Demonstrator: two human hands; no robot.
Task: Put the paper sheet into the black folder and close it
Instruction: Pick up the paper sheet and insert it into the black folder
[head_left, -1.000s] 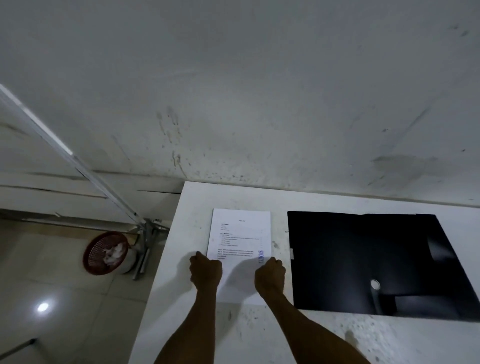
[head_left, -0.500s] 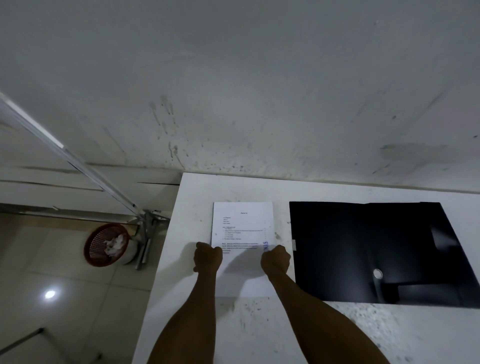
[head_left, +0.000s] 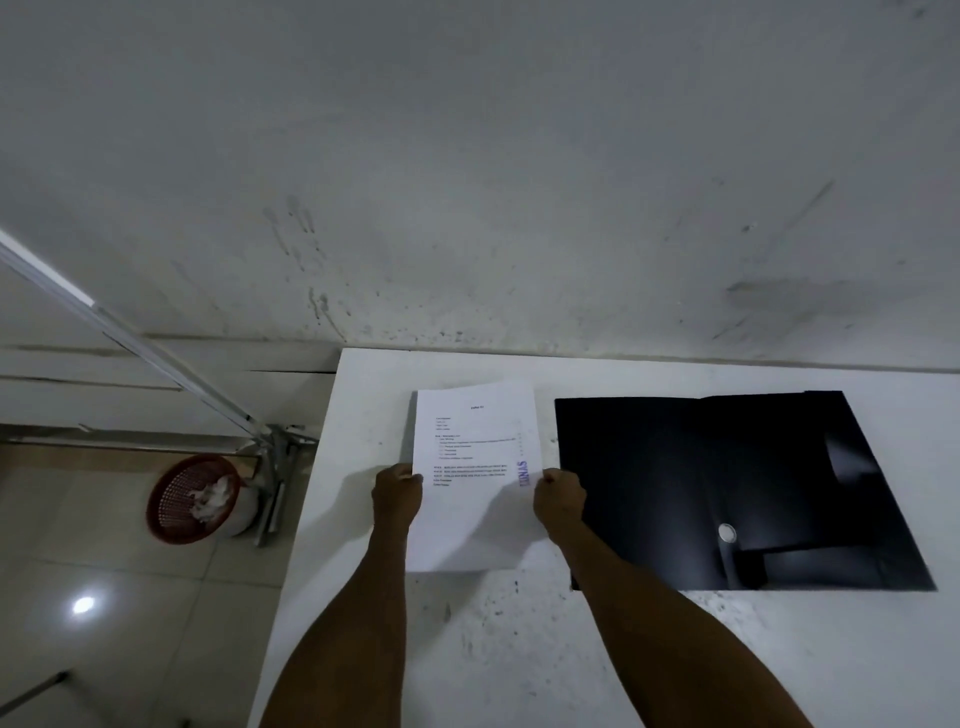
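A: We're looking at both hands on the paper sheet (head_left: 475, 467), right?

B: Yes. We're seeing the left hand (head_left: 397, 491) pinching the sheet's left edge, fingers closed on it, and the right hand (head_left: 560, 496) pinching the right edge, fingers curled shut on it too.

A: Where's the sheet sitting?

B: We're placing it at the left part of the white table (head_left: 519, 649), just left of the black folder (head_left: 727, 493). Its far edge is curling up a little and casting a thin shadow; we can't tell whether the near edge is touching the table.

A: And the folder?

B: We're seeing it lying open and flat on the table, right of the sheet, not touching it as far as we're making out. The right hand is sitting right at the folder's left edge, overlapping it in the view. There's a small round silver fastener (head_left: 727, 532) showing on the inside, toward the near side.

A: Printing on the sheet?

B: We're noting small text lines and a blue stamp (head_left: 523, 474) near the right hand. Too small for reading.

A: Anything off the table?

B: We're logging a red basket (head_left: 179, 499) with crumpled white stuff on the floor, far left, beside a metal stand (head_left: 275, 467).
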